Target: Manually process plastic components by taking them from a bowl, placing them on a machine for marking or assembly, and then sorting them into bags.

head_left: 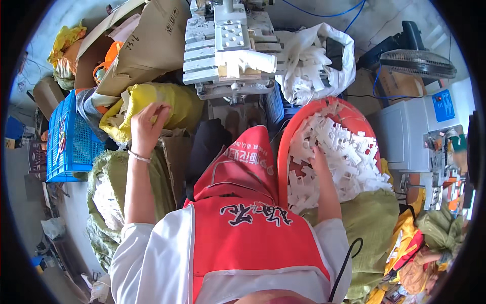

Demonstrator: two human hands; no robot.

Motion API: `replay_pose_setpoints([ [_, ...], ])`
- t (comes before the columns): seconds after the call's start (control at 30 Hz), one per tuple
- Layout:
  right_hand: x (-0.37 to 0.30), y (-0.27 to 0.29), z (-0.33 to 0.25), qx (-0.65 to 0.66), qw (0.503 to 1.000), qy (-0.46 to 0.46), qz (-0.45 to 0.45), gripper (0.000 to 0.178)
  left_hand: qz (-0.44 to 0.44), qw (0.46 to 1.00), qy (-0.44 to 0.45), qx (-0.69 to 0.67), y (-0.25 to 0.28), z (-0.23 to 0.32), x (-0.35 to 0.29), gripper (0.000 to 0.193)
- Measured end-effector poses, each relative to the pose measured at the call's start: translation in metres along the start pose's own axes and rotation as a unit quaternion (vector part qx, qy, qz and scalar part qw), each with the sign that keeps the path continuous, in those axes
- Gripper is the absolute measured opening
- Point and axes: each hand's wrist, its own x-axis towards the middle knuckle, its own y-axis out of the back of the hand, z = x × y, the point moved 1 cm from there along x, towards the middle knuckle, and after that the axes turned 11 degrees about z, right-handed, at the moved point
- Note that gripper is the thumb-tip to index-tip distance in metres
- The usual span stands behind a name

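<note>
My left hand (148, 124) is raised above a yellow sack (174, 104), with its fingers loosely bent and the thumb apart from them. Nothing shows between them. My right hand (319, 163) reaches into a red basin (283, 167) heaped with small white plastic parts (349, 157). Its fingertips are closed at the top of the heap on a white plastic part, mostly hidden among the others. Ahead of me, between both hands, stands a grey machine (232, 38) with a slotted bed. A larger white plastic piece (248, 62) sits at its front.
A white sack (316, 66) of white parts stands right of the machine. At left are a blue crate (73, 137), a large cardboard box (144, 48) and a green woven sack (109, 177). A fan (417, 63) lies at far right. Another green sack (364, 228) lies beside my right arm.
</note>
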Motion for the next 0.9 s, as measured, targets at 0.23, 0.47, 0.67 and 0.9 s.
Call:
replay_pose_setpoints([
  [0.23,-0.046,0.029,-0.003,0.107,0.992,-0.043,0.059,0.031,0.037,0.99,-0.112,-0.083,-0.045,0.031,0.06,0.01],
  [0.47,-0.037,0.114,-0.054,0.361,0.894,-0.25,0.085,0.033,-0.031,0.977,-0.194,-0.081,-0.089,0.04,0.103,0.033],
  [0.67,0.032,0.163,-0.136,0.701,0.695,-0.078,0.139,0.04,-0.009,0.974,-0.2,-0.11,-0.098,0.027,0.103,0.035],
  [0.9,0.128,0.175,-0.291,0.721,0.688,0.064,0.058,0.032,0.068,0.985,-0.057,-0.147,-0.072,0.007,0.112,0.031],
])
